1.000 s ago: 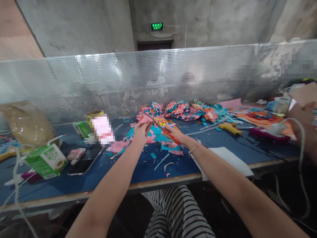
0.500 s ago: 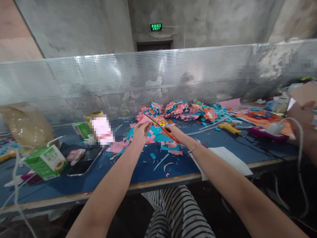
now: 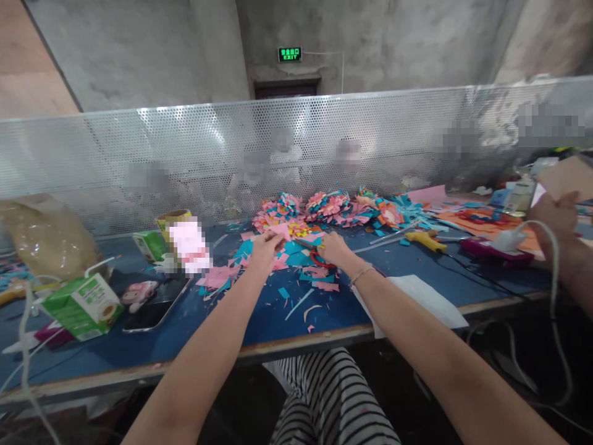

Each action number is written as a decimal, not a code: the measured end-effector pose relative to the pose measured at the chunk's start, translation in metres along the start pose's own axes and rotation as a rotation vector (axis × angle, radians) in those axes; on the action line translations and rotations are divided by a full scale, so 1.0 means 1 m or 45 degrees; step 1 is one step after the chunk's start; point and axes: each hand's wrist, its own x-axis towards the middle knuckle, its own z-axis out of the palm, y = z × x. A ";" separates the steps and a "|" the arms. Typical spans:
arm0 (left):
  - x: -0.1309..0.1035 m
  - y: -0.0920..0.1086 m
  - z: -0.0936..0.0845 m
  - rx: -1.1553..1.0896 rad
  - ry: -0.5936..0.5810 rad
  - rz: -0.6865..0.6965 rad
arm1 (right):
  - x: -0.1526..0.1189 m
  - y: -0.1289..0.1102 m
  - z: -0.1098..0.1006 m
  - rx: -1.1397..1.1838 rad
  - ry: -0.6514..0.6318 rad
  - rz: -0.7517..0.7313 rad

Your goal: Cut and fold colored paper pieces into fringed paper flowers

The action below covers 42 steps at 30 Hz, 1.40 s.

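My left hand [image 3: 265,247] is closed, pinching a small piece of pink paper [image 3: 280,230] above the table. To its right, my right hand [image 3: 334,248] is closed around scissors with red-orange handles [image 3: 319,256]. The scissor blades point left toward the paper but sit apart from it. Beneath both hands lie pink and blue paper scraps [image 3: 283,259]. Just behind them are layered paper flowers [image 3: 328,209] in pink, blue and yellow.
A yellow glue gun [image 3: 425,241] and white sheet [image 3: 419,300] lie to the right. Leftward are a phone [image 3: 155,309], a green-white drink carton [image 3: 86,306] and a lit screen [image 3: 189,244]. A perforated metal screen [image 3: 194,148] bounds the back. Another person's hand [image 3: 558,216] is at right.
The scissors have pulled away from the pink paper and dropped lower, with my right hand shifting slightly right. My left hand still pinches the paper.
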 end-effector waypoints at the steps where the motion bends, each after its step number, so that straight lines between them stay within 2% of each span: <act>1: 0.000 -0.001 0.000 0.055 -0.003 0.017 | 0.001 -0.002 -0.001 0.069 0.067 -0.057; 3: 0.001 -0.004 0.000 0.157 -0.004 0.048 | 0.001 -0.007 -0.005 0.317 0.148 -0.170; 7: -0.003 -0.006 0.003 0.374 -0.103 0.092 | -0.001 -0.020 -0.011 0.942 -0.012 -0.240; 10: -0.007 -0.005 0.005 0.489 -0.191 0.147 | -0.003 -0.025 -0.012 1.118 -0.114 -0.258; 17: -0.005 -0.011 0.004 0.507 -0.277 0.184 | -0.003 -0.025 -0.009 1.223 -0.132 -0.191; 21: -0.004 -0.015 0.005 0.523 -0.221 0.196 | -0.004 -0.026 -0.011 1.112 -0.087 -0.265; 29: -0.013 -0.008 0.015 0.288 -0.163 -0.077 | -0.008 -0.030 -0.015 1.132 -0.096 -0.266; 37: -0.012 -0.005 0.014 0.177 -0.139 -0.146 | -0.006 -0.029 -0.010 1.387 -0.077 -0.131; 42: -0.011 -0.004 0.013 0.170 -0.178 -0.092 | -0.003 -0.027 -0.010 1.353 -0.038 -0.115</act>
